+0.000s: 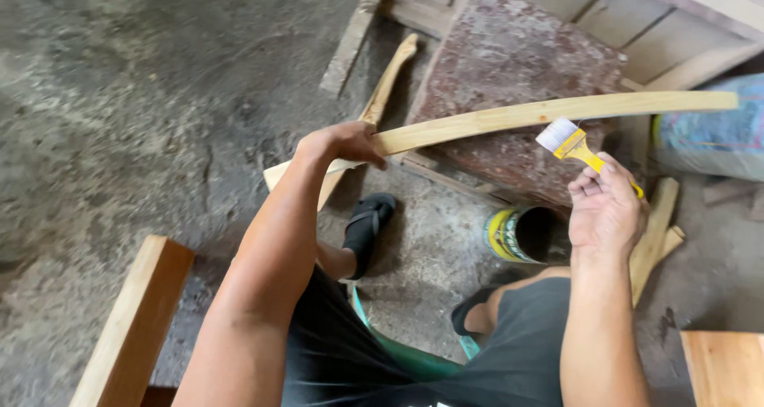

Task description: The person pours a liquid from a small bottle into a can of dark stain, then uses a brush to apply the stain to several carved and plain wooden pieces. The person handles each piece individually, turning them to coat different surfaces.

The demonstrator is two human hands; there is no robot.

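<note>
My left fingers grip a curved wooden strip, right fingers close on a yellow brush (rough concrete floor below).

Left of the hands the concrete floor lay open, while below them an open can, ahead a reddish board and wooden planks blocked passage.

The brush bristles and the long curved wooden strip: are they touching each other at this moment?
Cannot tell. In the head view the white bristles of the yellow brush sit right at the lower edge of the wooden strip, but neither contact nor a gap shows plainly.
</note>
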